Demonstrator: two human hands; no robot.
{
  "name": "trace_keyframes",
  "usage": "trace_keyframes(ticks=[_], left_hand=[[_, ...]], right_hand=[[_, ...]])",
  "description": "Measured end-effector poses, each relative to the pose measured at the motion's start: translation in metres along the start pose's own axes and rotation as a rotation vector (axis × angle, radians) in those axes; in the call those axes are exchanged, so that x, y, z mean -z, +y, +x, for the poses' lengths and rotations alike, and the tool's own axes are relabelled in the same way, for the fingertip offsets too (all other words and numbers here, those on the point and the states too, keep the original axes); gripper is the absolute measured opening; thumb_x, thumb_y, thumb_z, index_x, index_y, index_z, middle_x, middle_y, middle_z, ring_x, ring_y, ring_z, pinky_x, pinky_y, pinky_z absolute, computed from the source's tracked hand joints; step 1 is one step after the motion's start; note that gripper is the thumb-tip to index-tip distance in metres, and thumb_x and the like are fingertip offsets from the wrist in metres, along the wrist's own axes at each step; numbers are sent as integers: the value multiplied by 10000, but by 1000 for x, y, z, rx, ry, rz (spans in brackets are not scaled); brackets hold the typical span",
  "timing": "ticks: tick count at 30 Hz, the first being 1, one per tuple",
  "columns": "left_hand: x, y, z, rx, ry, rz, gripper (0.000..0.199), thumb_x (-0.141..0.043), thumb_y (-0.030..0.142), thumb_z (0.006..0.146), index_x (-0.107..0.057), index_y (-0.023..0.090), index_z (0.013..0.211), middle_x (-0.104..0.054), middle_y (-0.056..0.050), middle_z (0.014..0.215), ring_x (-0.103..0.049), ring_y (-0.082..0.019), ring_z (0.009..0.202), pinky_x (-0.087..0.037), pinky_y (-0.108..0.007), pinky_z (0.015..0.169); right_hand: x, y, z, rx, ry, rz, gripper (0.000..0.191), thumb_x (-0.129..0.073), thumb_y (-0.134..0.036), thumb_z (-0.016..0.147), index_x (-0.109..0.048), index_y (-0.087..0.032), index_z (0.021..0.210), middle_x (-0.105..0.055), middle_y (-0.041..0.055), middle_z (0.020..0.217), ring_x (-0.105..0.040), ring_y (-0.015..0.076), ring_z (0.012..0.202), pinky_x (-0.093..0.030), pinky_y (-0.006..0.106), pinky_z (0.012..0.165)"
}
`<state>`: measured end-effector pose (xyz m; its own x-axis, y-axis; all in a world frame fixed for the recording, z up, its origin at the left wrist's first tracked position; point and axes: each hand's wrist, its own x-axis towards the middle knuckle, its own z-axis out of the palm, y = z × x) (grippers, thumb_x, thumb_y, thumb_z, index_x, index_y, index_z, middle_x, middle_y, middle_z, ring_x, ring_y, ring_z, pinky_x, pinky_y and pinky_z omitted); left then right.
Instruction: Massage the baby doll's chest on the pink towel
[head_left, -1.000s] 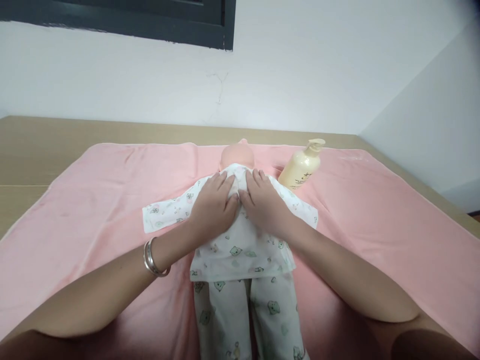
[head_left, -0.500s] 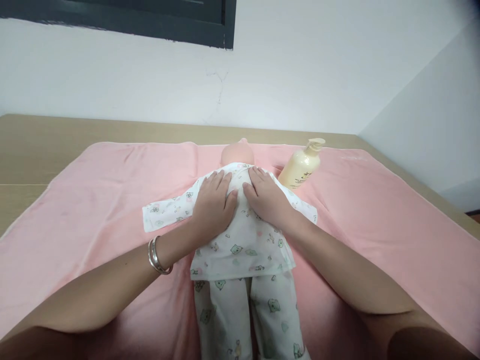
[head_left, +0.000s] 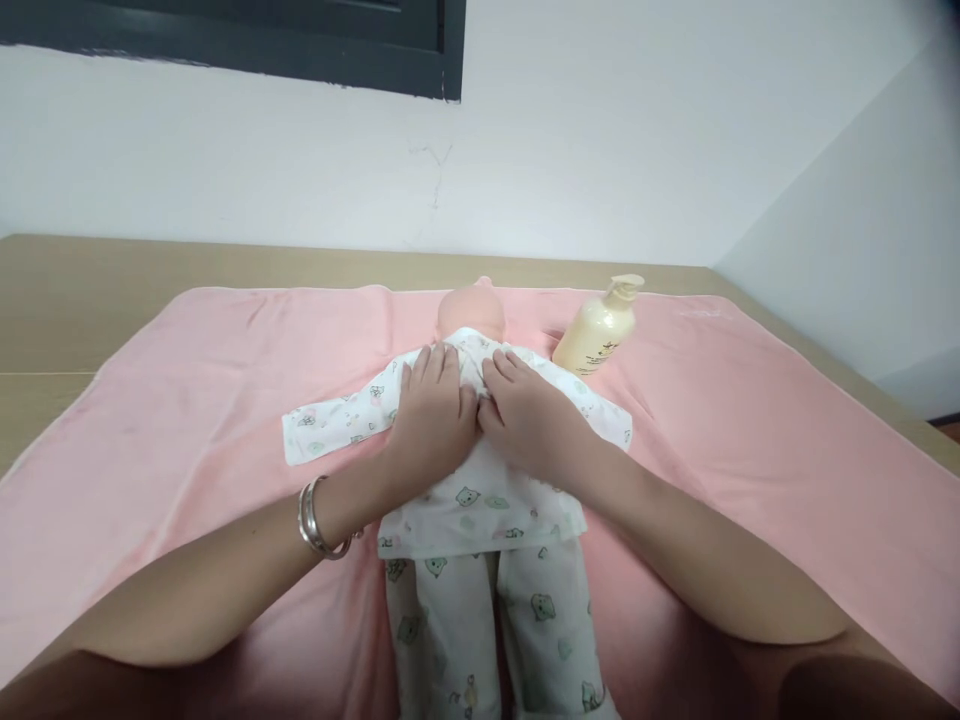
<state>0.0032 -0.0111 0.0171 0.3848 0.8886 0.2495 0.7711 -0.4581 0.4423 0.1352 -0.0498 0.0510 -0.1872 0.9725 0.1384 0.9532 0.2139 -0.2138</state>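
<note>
A baby doll (head_left: 484, 510) in white printed pyjamas lies on a pink blanket, its bald head (head_left: 471, 310) pointing away from me and its sleeves spread. My left hand (head_left: 433, 412) rests flat on the left side of the doll's upper torso, a silver bangle round the wrist. On the right side of the torso lies my right hand (head_left: 529, 412), palm down with fingers extended. Both thumbs meet or nearly meet at the middle. The hands cover much of the shirt's upper part.
A pale yellow pump bottle (head_left: 598, 330) leans on the blanket beyond the doll's right-hand sleeve. The pink blanket (head_left: 750, 430) covers most of the wooden surface (head_left: 75, 290). A white wall (head_left: 562, 150) with a dark frame (head_left: 375, 50) stands behind.
Both hands have come closer together at the middle of the doll's torso, and the thumbs, apart before, now meet or nearly do. The shirt is bunched a little near the neck.
</note>
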Motion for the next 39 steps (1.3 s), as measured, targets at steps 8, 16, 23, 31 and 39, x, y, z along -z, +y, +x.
trace_keyframes(ticks=[8, 16, 23, 31, 39], left_hand=[[2, -6, -6, -47, -57, -105, 599, -316, 252, 917, -332, 63, 1486, -260, -186, 1604, -175, -328, 1517, -186, -605, 1217], [-2, -15, 4, -29, -14, -107, 606, -256, 289, 938, -359, 1, 1462, -336, -210, 1566, -244, -319, 1497, -181, -555, 1240], [5, -4, -12, -118, -14, -29, 554, -342, 256, 927, -442, 33, 1424, -366, -201, 1553, -246, -338, 1497, -266, -563, 1218], [-4, -24, 13, -33, 63, -146, 548, -294, 249, 926, -446, 87, 1427, -435, -149, 1524, -352, -278, 1455, -280, -533, 1224], [2, -7, -12, -106, 14, -74, 572, -362, 281, 910, -430, 50, 1429, -340, -179, 1573, -222, -328, 1505, -233, -565, 1229]], right_hand=[[-13, 19, 17, 7, 106, 90, 525, -284, -242, 945, -485, 15, 1356, -490, 232, 1457, -388, 321, 1416, -320, 504, 1186], [-10, 8, 8, -55, 99, 63, 576, -363, -266, 930, -440, 38, 1413, -438, 238, 1500, -359, 331, 1438, -303, 465, 1201], [-9, 25, 26, -96, 45, 145, 548, -286, -275, 963, -465, 40, 1373, -472, 260, 1464, -422, 320, 1397, -334, 469, 1175], [-13, -8, -8, -14, 94, 71, 624, -351, -247, 920, -367, 80, 1451, -359, 256, 1541, -273, 358, 1476, -283, 507, 1215], [-11, 25, 28, -88, 79, 135, 535, -278, -230, 946, -481, 43, 1359, -514, 249, 1430, -436, 311, 1384, -337, 459, 1182]])
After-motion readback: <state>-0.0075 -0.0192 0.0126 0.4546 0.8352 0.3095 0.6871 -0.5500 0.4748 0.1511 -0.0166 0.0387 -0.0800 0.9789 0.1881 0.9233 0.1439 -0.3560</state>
